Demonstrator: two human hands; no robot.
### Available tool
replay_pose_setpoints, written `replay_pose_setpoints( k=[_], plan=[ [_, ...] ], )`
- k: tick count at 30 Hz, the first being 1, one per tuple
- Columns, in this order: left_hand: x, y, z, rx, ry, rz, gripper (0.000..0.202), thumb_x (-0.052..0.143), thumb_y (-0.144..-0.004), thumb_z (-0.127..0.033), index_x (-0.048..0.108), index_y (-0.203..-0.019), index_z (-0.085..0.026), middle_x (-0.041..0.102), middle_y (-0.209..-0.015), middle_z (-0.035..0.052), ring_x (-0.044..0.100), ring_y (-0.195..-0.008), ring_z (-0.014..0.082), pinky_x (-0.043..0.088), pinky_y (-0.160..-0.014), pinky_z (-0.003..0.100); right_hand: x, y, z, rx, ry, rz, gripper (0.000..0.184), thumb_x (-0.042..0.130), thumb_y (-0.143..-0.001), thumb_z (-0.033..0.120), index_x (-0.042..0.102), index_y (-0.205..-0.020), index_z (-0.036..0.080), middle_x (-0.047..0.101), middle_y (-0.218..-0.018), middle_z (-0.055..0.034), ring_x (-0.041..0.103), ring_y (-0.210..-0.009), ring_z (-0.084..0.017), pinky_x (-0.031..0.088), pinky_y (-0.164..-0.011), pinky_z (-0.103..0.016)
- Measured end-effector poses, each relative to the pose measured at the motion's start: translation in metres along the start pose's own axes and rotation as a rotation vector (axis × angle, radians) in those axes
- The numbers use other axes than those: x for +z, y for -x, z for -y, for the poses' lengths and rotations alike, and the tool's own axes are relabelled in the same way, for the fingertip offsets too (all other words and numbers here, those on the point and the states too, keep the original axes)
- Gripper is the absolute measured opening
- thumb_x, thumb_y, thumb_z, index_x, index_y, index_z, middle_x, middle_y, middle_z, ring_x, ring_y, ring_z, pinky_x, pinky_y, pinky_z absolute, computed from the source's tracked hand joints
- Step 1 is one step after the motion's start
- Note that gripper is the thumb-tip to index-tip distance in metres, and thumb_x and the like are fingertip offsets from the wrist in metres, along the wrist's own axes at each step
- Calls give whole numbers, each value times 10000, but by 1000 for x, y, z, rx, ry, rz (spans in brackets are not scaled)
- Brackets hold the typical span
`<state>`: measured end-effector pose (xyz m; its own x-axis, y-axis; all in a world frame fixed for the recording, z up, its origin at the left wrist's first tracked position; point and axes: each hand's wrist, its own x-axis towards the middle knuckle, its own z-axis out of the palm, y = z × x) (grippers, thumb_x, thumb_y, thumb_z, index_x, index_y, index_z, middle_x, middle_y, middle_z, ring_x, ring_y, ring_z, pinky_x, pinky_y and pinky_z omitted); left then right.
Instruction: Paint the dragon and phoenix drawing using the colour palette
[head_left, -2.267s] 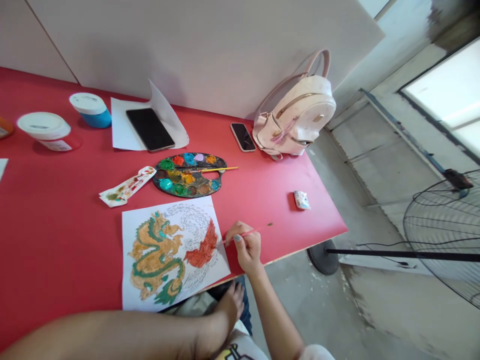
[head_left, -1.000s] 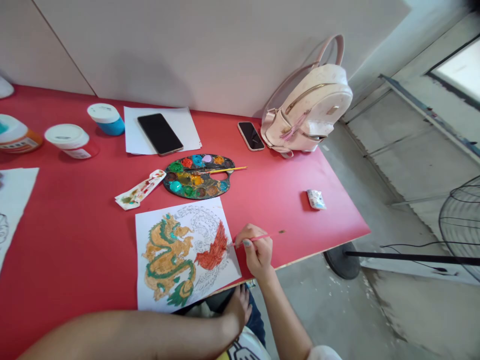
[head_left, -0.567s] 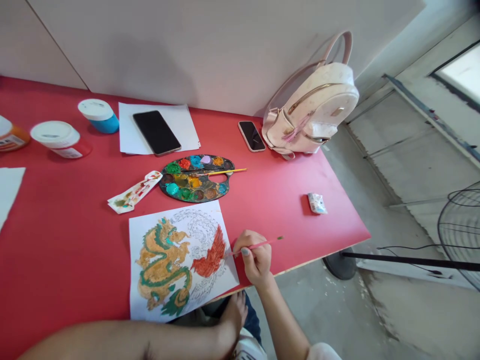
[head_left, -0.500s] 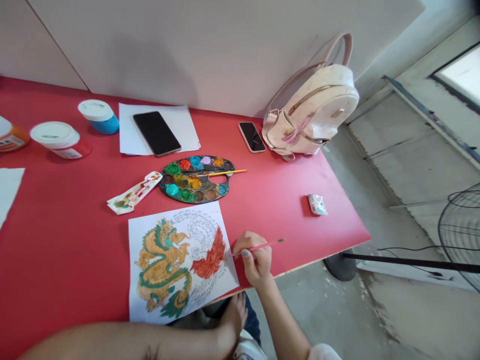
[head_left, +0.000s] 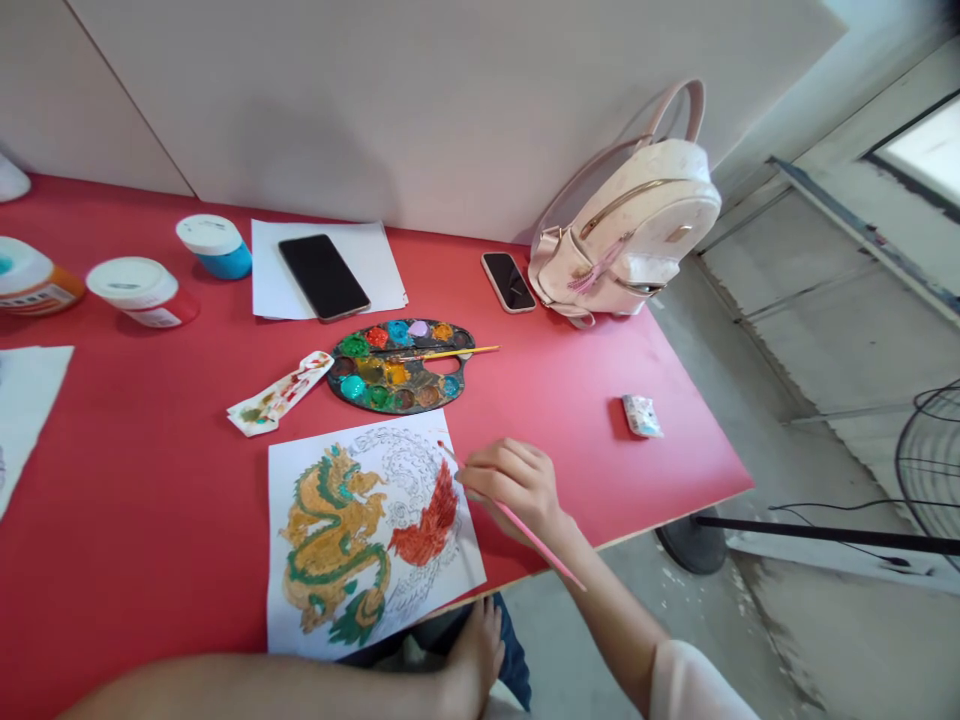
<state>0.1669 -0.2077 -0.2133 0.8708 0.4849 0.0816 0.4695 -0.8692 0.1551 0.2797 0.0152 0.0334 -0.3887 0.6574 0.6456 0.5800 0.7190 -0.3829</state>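
My right hand is closed around a thin pink paintbrush. Its dark reddish tip points up and left over the upper right corner of the drawing sheet, while the handle slants back across my wrist. On the sheet are a gold and green painted dragon and a red painted bird among unpainted outlines. My left hand lies low beside the table edge by my leg, fingers stretched out, holding nothing. Just beyond the sheet sits an oval paint palette with a yellow-handled paintbrush lying across it.
A paint-stained tissue lies left of the palette. Behind are a black phone on white paper, a smaller phone and a pink backpack. Several paint jars stand left. A small packet lies right.
My right hand has moved slightly up and turned over; the brush tip swung from the bird's edge to the sheet's upper right corner. The view shifted slightly; my left hand stays low.
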Motion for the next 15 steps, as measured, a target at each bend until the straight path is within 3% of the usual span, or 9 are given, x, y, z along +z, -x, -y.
replay_pose_setpoints(
  k=[3, 5, 6, 8, 10, 11, 13, 15],
  plan=[
    [-11, 1, 4, 118, 1, -26, 275, 825, -665, -348, 841, -939, -357, 820, -1058, 59, 718, -1042, 322, 524, -991, 541, 1, -25, -27, -70, 74, 54, 257, 435, -1096, 256, 692, -1089, 248, 755, -950, -75, 670, -796, -191, 487, -673, -324],
    [-20, 1, 5, 69, 71, -88, 324, 838, -625, -303, 842, -949, -315, 817, -1089, 80, 724, -1096, 317, 536, -1011, 512, 8, -40, -45, -108, 59, 102, 354, 362, -1113, 382, 683, -1111, 233, 756, -999, -99, 686, -870, -213, 514, -720, -339],
    [-24, 1, 4, 5, 149, -161, 285, 814, -643, -300, 842, -927, -303, 818, -1079, 92, 732, -1099, 310, 548, -990, 495, 13, -46, -53, -130, 55, 113, 395, 324, -1116, 399, 680, -1111, 227, 756, -1000, -105, 692, -890, -220, 523, -740, -347],
    [-29, -2, 2, -252, 356, -380, 165, 691, -754, -362, 834, -777, -283, 824, -957, 112, 768, -1017, 294, 567, -894, 468, 23, -56, -67, -155, 4, 90, 425, 265, -1114, 349, 668, -1111, 216, 755, -972, -104, 699, -891, -219, 538, -763, -350],
    [-30, -4, 1, -478, 467, -547, 381, 533, -849, -424, 793, -617, -270, 808, -805, 118, 790, -895, 279, 560, -810, 457, 33, -61, -76, -101, -59, 12, 410, 254, -1104, 293, 654, -1111, 205, 749, -943, -102, 703, -877, -214, 555, -779, -347],
    [-30, -5, 1, -405, 401, -496, 369, 517, -863, -391, 810, -671, -276, 817, -858, 114, 788, -937, 272, 561, -840, 466, 38, -63, -79, -63, -82, -6, 381, 276, -1099, 281, 649, -1110, 206, 746, -943, -99, 704, -878, -212, 562, -787, -346],
    [-29, -5, 3, -83, 119, -320, 169, 674, -753, -356, 834, -783, -310, 828, -955, 91, 775, -991, 282, 567, -887, 475, 44, -63, -83, -48, -132, -27, 318, 335, -1089, 272, 646, -1101, 208, 740, -943, -99, 704, -884, -213, 573, -787, -342],
    [-29, -5, 6, 71, -102, -196, 156, 715, -722, -401, 835, -798, -336, 829, -975, 49, 761, -980, 294, 550, -899, 511, 47, -61, -85, -70, -176, -19, 267, 384, -1079, 261, 646, -1101, 214, 735, -956, -101, 704, -905, -218, 581, -788, -342]
  ],
)
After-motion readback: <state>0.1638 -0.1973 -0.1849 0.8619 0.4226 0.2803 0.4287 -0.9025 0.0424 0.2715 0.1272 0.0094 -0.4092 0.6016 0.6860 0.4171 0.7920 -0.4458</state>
